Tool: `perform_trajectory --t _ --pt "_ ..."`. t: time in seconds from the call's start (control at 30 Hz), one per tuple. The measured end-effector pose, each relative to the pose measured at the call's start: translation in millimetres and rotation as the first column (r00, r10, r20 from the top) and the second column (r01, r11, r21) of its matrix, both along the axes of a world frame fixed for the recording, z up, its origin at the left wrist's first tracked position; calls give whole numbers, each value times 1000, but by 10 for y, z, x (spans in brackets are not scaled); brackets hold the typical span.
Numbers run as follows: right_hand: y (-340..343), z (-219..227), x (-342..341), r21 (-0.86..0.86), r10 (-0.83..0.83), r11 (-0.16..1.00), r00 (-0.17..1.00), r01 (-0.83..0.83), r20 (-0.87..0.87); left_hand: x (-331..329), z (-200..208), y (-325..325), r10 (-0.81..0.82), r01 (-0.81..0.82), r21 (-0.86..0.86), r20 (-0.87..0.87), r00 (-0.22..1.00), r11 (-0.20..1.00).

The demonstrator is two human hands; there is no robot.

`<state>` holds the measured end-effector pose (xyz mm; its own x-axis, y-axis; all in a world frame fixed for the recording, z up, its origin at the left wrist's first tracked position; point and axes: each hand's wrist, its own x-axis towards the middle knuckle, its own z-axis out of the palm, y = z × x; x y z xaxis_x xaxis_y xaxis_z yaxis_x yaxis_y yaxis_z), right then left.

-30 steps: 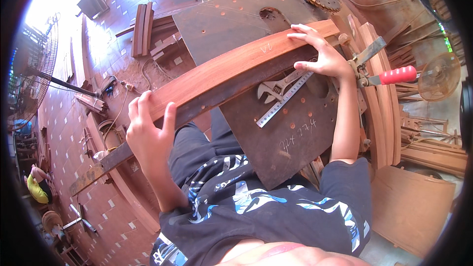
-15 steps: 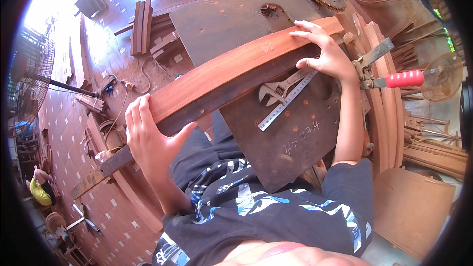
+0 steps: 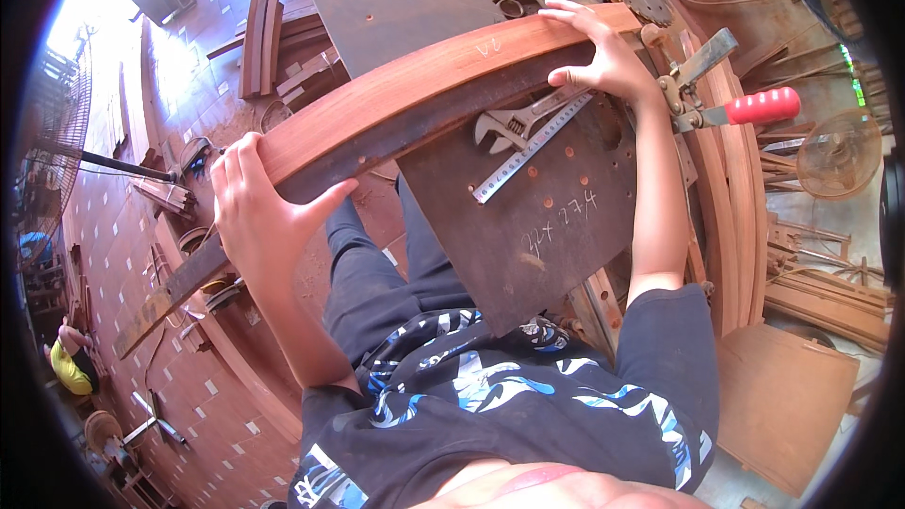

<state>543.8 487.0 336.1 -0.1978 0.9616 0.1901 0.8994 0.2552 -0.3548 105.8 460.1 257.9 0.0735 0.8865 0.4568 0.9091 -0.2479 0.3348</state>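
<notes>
At the far left a caged fan (image 3: 57, 137) stands above a person in a yellow top (image 3: 71, 366), and a dark bar (image 3: 172, 290) runs out low past the left hand (image 3: 256, 212). That hand is spread at the left end of a reddish curved board (image 3: 424, 77), fingers up against the end, thumb stretched to the right along the near side, well apart from the fingers. A second ago the thumb stood upright, closer to the fingers; it has since swung outward, so this hand now seems to be steadying the board's end rather than pinching it. The board lies across the metal bench (image 3: 462, 236) along the bar's far side and keeps about the same place on it, while the whole view has shifted; the work's position therefore looks unaltered. Nearer the person, an adjustable wrench (image 3: 509, 130) lies just beside a thin white rule (image 3: 528, 153). The right hand (image 3: 608, 61) arches over the board's right part, fingers splayed on its upper face and thumb apart on the near side; how hard it presses cannot be told. Beyond it are a red-handled clamp (image 3: 764, 106) and curved timbers (image 3: 733, 226).
</notes>
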Motion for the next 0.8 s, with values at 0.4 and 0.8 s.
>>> perform_trajectory --t 0.4,0.8 --pt "-2 31 -94 -2 50 999 999 -50 11 -1 -154 36 122 -99 163 -142 982 982" --pt "-14 37 -188 96 82 992 996 -78 -35 -36 -131 146 14 -1 129 -98 995 992"
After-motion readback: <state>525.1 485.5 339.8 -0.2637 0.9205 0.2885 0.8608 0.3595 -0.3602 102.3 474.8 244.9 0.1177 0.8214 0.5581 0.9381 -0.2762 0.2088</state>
